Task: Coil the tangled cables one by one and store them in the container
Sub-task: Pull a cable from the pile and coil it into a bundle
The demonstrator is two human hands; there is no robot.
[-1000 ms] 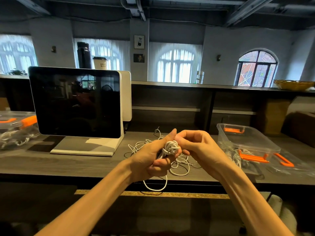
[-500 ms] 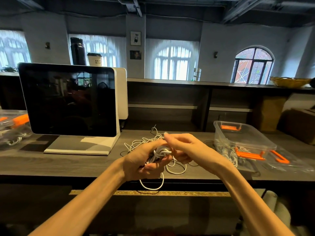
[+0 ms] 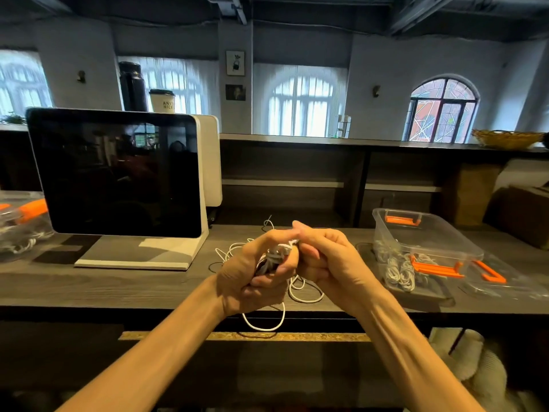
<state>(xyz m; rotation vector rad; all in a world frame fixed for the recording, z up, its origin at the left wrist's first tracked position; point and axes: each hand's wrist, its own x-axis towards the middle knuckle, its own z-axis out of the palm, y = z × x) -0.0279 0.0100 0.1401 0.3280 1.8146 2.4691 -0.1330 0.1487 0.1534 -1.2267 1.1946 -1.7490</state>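
A dark screen stands on the left. The left hand squeezes a white cable bundle above the desk. The right hand pinches its end. A clear container sits on the right.

- Dark lettering is being shown on the white paper cup standing behind the monitor; "ANYT" is being read on the upper line and "NICE" on the lower, the rest being cut off by the cup's curve.
- No other text, brand, number or sign is being shown legibly anywhere else.
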